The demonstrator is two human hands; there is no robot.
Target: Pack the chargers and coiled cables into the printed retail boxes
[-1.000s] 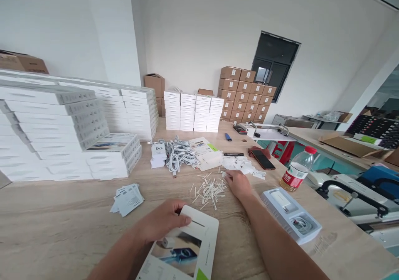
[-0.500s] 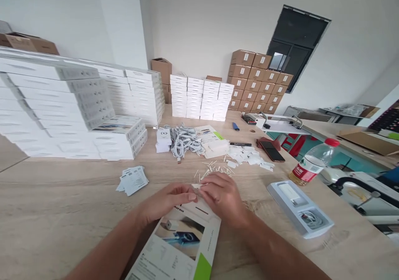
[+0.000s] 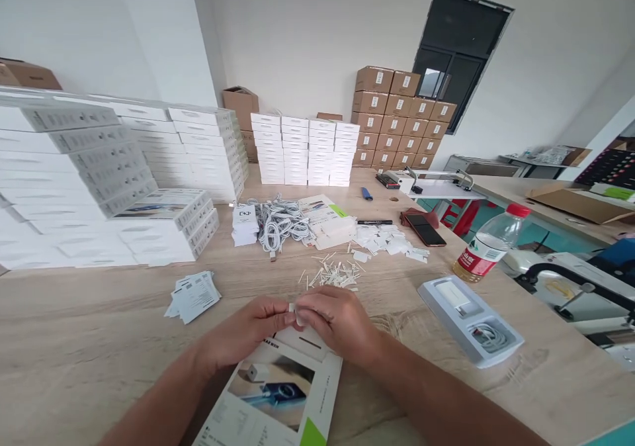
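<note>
A flat white printed package with a product picture and a green corner lies at the bottom centre. Over its top end, my left hand pinches the small white tab at the hanging slot, thumb against curled fingers. My right hand meets it from the right, its fingers closed at the same tab; the fingers hide most of it. Just beyond my hands is a scattered heap of small white sticks. An open tray with a white charger and a coiled cable sits to the right.
Stacked white boxes fill the left. White cables, papers and small white pieces lie farther back. Cards rest left of my hands. A phone and a bottle stand right.
The view has shifted, so the scene sits slightly differently. My hands remain together at the package's top, the right fingers now curled more closely around the tab.
</note>
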